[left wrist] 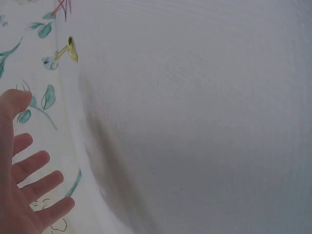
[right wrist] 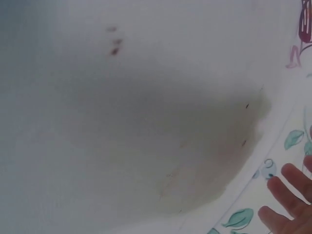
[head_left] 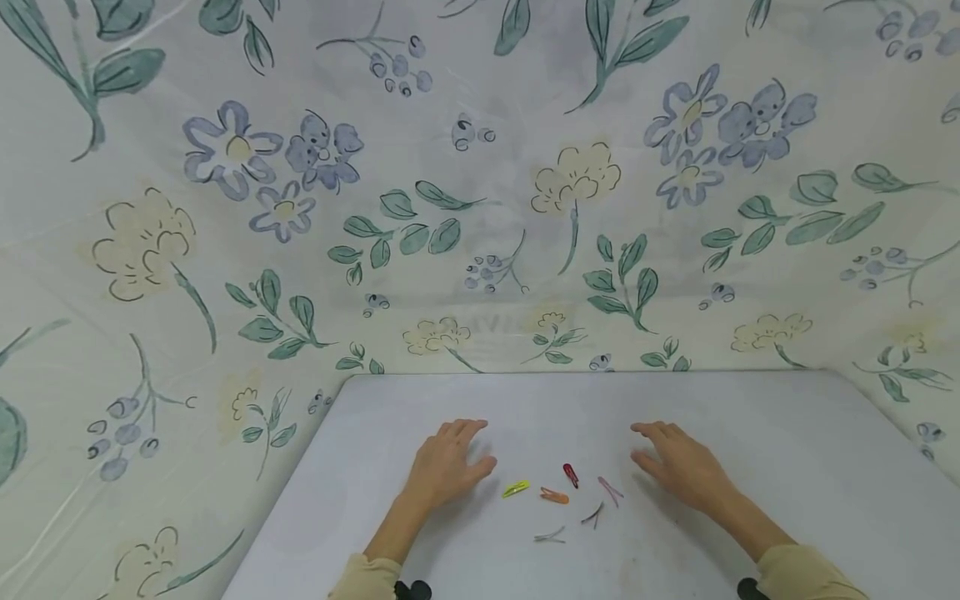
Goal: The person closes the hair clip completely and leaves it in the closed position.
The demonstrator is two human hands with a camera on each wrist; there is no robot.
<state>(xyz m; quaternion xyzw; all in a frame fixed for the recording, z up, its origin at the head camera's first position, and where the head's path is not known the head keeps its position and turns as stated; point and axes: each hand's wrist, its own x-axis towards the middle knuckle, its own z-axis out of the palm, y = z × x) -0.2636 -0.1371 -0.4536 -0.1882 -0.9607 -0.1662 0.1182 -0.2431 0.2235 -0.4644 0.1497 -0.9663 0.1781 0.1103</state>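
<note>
Evidently both hands are free of any load: the left hand (head_left: 448,468) and the right hand (head_left: 686,467) are held out over the smooth white tabletop (head_left: 360,433), fingers loosely extended, grasping nothing. Six small, slim hair clips lie scattered between them. Just inward of the left thumb is the lime-yellow elongated clip (head_left: 516,489), its long axis slanting so that the farther end points toward the right hand's side; the left hand is clearly nearer, so a reach for it would favour that side. The pink forked clip (head_left: 611,492) lies nearest the right thumb, its spread end angled back toward the right forearm. Between these sit the orange clip (head_left: 554,496) and the glossy red clip (head_left: 571,476), with the dark forked clip (head_left: 592,515) and the grey forked clip (head_left: 550,536) closer to the body.
</note>
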